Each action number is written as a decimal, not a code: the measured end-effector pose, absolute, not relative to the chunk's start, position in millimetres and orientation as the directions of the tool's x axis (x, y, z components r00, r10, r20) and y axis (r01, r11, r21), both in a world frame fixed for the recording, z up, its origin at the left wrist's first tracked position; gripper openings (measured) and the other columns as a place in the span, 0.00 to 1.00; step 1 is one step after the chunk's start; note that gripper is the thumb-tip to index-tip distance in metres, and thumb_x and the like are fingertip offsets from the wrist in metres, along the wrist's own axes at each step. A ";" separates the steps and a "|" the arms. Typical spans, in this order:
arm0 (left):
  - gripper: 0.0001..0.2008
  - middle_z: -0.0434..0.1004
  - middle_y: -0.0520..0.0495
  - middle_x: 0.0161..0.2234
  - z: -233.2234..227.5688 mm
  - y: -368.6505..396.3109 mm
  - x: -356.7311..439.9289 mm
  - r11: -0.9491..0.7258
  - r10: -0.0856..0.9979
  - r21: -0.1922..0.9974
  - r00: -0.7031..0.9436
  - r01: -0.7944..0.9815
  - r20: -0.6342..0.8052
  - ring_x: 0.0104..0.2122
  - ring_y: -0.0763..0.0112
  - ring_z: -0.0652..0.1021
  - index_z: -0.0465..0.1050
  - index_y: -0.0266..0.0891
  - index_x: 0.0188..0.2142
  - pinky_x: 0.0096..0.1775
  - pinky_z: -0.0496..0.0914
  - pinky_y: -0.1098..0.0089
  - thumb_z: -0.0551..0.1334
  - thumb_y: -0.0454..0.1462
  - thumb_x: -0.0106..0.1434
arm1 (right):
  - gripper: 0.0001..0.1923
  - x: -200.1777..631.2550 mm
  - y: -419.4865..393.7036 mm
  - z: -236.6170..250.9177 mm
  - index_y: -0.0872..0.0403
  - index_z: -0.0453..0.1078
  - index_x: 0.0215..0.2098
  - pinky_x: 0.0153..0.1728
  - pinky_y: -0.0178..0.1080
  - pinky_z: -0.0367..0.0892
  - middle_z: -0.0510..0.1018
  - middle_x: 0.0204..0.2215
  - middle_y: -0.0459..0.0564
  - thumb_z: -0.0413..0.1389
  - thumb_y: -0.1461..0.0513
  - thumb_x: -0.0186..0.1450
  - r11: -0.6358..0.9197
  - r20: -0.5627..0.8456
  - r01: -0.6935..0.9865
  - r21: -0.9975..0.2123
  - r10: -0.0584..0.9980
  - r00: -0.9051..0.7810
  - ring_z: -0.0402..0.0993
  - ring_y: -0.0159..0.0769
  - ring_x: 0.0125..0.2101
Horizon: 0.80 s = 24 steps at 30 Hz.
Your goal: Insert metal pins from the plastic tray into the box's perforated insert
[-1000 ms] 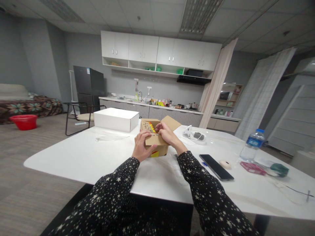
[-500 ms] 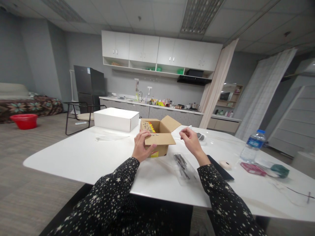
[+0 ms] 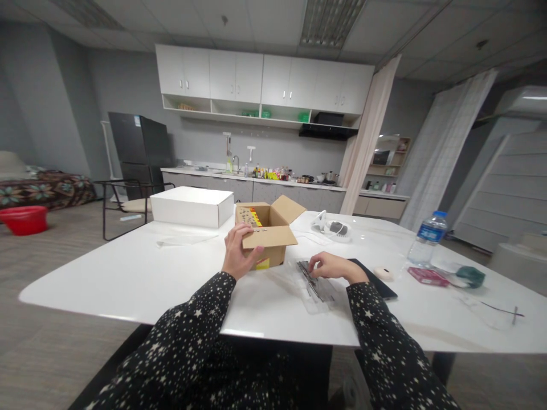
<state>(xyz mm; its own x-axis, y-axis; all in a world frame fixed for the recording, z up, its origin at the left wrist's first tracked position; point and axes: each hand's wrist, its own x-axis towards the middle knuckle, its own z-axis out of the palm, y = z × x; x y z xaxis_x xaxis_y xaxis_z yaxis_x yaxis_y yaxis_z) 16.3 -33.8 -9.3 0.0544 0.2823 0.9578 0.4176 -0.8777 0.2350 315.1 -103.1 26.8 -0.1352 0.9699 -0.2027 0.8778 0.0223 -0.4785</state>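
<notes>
An open cardboard box (image 3: 273,254) stands on the white table with its flaps folded out. My left hand (image 3: 239,250) grips its near left side, thumb on the front and fingers over the edge by the flap. Small dark bits lie along the left flap and rim. To the right of the box is a shallow clear plastic tray (image 3: 314,308) with thin dark strips (image 3: 315,289) in it. My right hand (image 3: 331,266) reaches down to these strips, its fingertips drawn together at their upper end. Whatever is between those fingers is hidden.
A white box (image 3: 188,208) stands behind on the left. Right of the tray lie a dark flat tablet-like slab (image 3: 378,282), a round pale item (image 3: 383,274), a pink packet (image 3: 427,276) and a water bottle (image 3: 425,242). A white corded device (image 3: 337,229) sits further back.
My right hand has come down from beside the box's right flap to the strips in the tray. My left hand keeps its hold on the box. The view has shifted slightly right.
</notes>
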 end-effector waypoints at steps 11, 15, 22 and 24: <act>0.20 0.73 0.39 0.52 -9.7 -33.6 15.6 -0.869 0.307 0.257 0.053 0.422 0.950 0.57 0.53 0.71 0.67 0.42 0.50 0.61 0.64 0.48 0.62 0.49 0.64 | 0.11 287.1 -118.8 35.3 0.55 0.80 0.34 0.27 0.34 0.62 0.82 0.30 0.50 0.63 0.60 0.52 -0.026 -0.247 0.987 -0.156 0.969 -0.014 0.75 0.36 0.30; 0.20 0.73 0.39 0.52 -10.0 -33.7 15.6 -0.860 0.329 0.279 0.047 0.427 0.943 0.58 0.53 0.71 0.67 0.42 0.50 0.61 0.63 0.48 0.62 0.49 0.64 | 0.11 268.6 -128.7 43.4 0.55 0.80 0.33 0.28 0.36 0.64 0.83 0.31 0.54 0.61 0.63 0.50 -0.053 -0.193 0.998 -0.021 0.980 0.048 0.78 0.41 0.30; 0.20 0.73 0.39 0.51 -9.2 -34.7 14.9 -0.862 0.333 0.285 0.045 0.419 0.942 0.58 0.52 0.71 0.68 0.42 0.50 0.61 0.64 0.48 0.63 0.48 0.63 | 0.07 252.9 -136.8 50.3 0.56 0.77 0.24 0.30 0.39 0.67 0.82 0.25 0.56 0.58 0.69 0.48 -0.032 -0.193 0.997 0.072 0.980 0.045 0.80 0.44 0.28; 0.20 0.73 0.39 0.51 -9.5 -34.4 14.6 -0.860 0.339 0.290 0.046 0.419 0.940 0.58 0.52 0.71 0.68 0.42 0.50 0.61 0.63 0.48 0.63 0.49 0.63 | 0.06 252.0 -139.7 51.2 0.56 0.76 0.21 0.29 0.38 0.67 0.82 0.24 0.56 0.58 0.70 0.47 -0.024 -0.206 0.998 0.066 0.978 0.037 0.79 0.43 0.27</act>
<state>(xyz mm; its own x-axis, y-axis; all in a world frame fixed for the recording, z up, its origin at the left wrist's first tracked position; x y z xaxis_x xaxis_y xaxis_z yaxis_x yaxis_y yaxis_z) 14.6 -34.4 -9.5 0.0459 0.3386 0.9398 0.4192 -0.8605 0.2896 252.0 -139.7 51.2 0.0366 0.9780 -0.2056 0.9976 -0.0235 0.0658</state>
